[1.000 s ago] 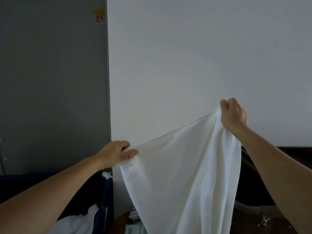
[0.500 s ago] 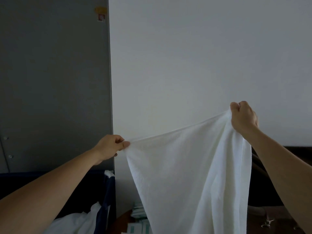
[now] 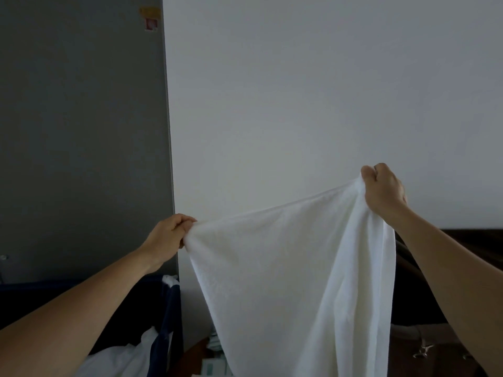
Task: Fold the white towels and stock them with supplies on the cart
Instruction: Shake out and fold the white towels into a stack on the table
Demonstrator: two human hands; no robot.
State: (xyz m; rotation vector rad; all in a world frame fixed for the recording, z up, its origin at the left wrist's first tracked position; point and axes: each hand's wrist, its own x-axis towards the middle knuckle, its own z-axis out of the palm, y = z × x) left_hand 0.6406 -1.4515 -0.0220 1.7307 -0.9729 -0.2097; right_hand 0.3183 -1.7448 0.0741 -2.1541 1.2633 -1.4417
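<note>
Your left hand [image 3: 168, 236] pinches one end of the white towel [image 3: 294, 281] at centre left; the cloth hangs mid-frame, and your right hand [image 3: 382, 189] grips the other end higher at right. You seem to be spreading it: next, level the edge and bring the corners together.

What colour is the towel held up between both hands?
Plain white towel, no pattern; head view.

Left hand [image 3: 168, 238] and right hand [image 3: 382, 187] pinching white towel [image 3: 294, 281] corners, cloth hanging before pale wall [image 3: 299, 91]
</note>
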